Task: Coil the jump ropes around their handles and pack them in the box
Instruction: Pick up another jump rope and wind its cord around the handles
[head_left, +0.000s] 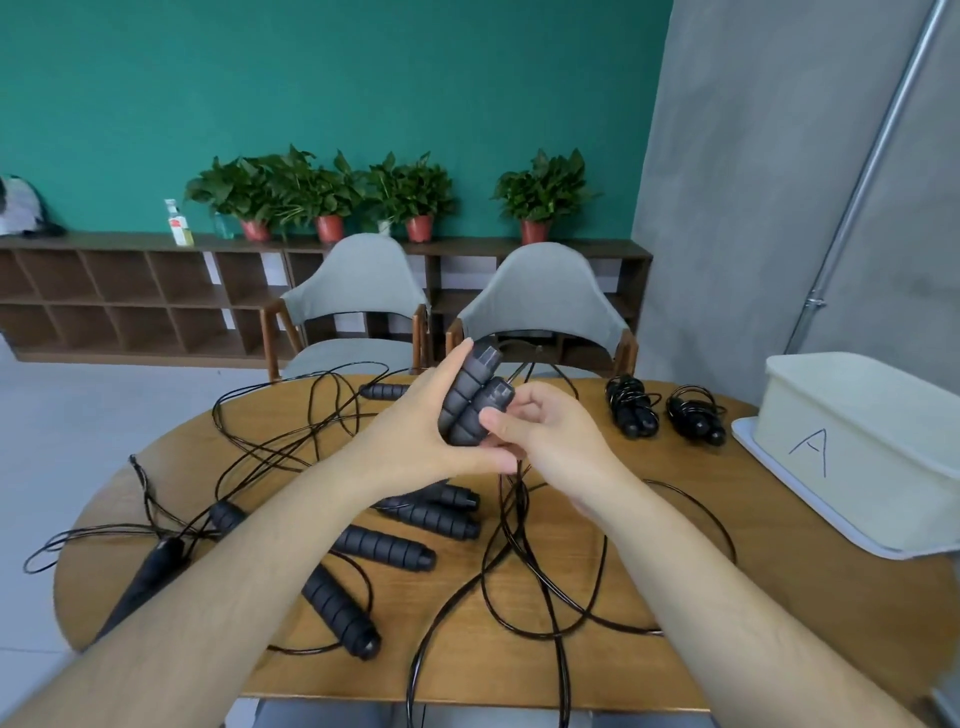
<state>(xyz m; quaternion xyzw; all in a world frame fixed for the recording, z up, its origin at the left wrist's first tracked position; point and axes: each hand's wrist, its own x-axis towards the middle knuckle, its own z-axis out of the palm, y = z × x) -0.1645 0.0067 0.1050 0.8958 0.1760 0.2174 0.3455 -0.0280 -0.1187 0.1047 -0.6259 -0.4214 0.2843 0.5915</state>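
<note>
My left hand (415, 431) grips a pair of dark ribbed jump rope handles (470, 397), held side by side above the middle of the wooden table (779, 597). My right hand (540, 441) pinches the lower end of the pair, thumb on the front handle, with the black rope (511, 545) hanging from it in loops onto the table. Two coiled ropes (631, 405) (696, 413) lie at the back right. The cream box (857, 447), marked "A", stands on a white lid at the right edge.
Several loose handles (384, 545) and tangled black ropes (291, 441) cover the table's left and middle. Another handle (340, 610) lies near the front. Two grey chairs (358, 301) stand behind the table, with a shelf of potted plants beyond.
</note>
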